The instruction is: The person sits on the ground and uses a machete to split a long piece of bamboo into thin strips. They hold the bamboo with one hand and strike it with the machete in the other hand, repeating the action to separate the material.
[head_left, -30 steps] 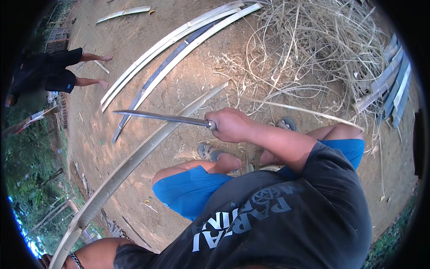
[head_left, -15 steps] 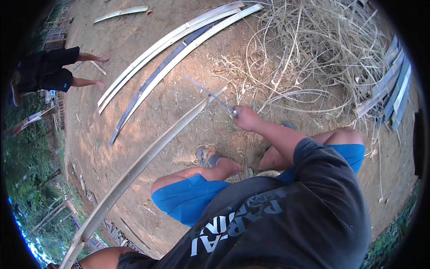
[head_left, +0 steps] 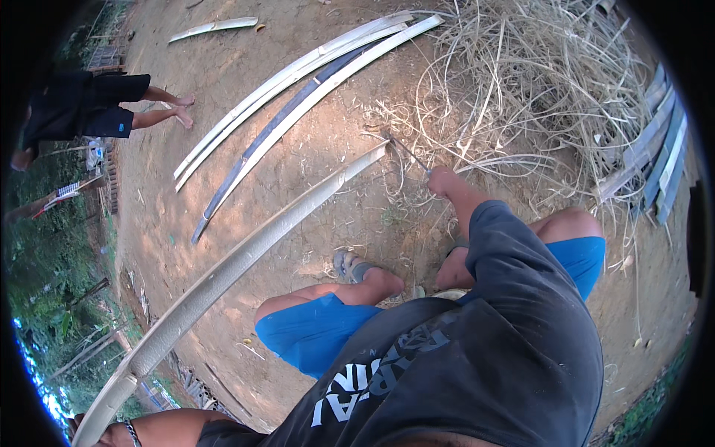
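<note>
My right hand (head_left: 442,182) is closed round the handle of a long, thin-bladed knife (head_left: 409,153). Its blade points up and left, its tip end by the far end of a split bamboo strip (head_left: 257,242). This long pale strip curves from the picture's middle down to the lower left, its hollow inner side showing. At the lower left edge, my left hand (head_left: 110,435) grips the strip's near end; the bamboo hides part of its fingers. A bracelet circles that wrist.
Several split bamboo lengths (head_left: 290,113) lie on the dirt ahead. A tangled heap of thin bamboo shavings (head_left: 529,89) spreads at the upper right, beside stacked grey-green strips (head_left: 659,149). Another person (head_left: 97,108) stands barefoot at the left. My sandalled feet (head_left: 356,267) are below the strip.
My right hand and the knife have moved right, from across the strip to its far end. The strip has turned to show more of its inner side. The other person's feet have moved closer together.
</note>
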Demonstrator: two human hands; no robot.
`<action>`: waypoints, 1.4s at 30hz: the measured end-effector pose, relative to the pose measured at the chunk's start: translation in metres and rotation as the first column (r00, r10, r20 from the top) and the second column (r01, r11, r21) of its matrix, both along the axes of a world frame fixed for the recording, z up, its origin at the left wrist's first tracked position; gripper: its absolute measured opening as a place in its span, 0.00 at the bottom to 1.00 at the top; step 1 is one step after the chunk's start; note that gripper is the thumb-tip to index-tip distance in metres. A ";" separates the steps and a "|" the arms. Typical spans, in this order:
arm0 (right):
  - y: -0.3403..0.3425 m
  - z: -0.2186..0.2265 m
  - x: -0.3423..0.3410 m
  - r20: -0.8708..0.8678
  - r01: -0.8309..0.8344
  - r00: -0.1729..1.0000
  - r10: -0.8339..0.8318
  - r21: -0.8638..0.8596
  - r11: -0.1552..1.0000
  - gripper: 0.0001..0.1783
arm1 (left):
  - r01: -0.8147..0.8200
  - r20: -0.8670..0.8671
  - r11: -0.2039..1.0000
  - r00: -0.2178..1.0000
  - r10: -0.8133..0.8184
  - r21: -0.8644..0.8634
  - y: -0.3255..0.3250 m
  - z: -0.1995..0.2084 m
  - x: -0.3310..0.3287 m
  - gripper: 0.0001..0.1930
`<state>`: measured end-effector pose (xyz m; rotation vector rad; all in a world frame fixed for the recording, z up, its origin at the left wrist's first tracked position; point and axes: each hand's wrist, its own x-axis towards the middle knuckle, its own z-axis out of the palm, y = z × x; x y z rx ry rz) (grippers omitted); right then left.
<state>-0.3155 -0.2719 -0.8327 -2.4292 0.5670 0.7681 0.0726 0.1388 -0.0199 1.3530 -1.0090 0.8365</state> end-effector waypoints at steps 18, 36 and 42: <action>0.063 0.205 -0.001 -0.002 0.667 0.192 -0.981 0.734 0.129 0.04 | 0.491 -0.265 0.831 0.792 -0.550 -0.260 -0.029 -0.021 -0.075 0.26; 0.219 0.459 -0.062 0.656 0.517 0.329 -0.680 0.477 0.711 0.18 | 0.331 -0.289 0.788 0.800 -0.526 -0.519 -0.096 -0.241 -0.229 0.30; 0.247 0.493 -0.052 0.705 0.383 0.411 -0.578 0.442 0.811 0.14 | 0.293 -0.295 0.816 0.828 -0.477 -0.498 -0.074 -0.251 -0.257 0.31</action>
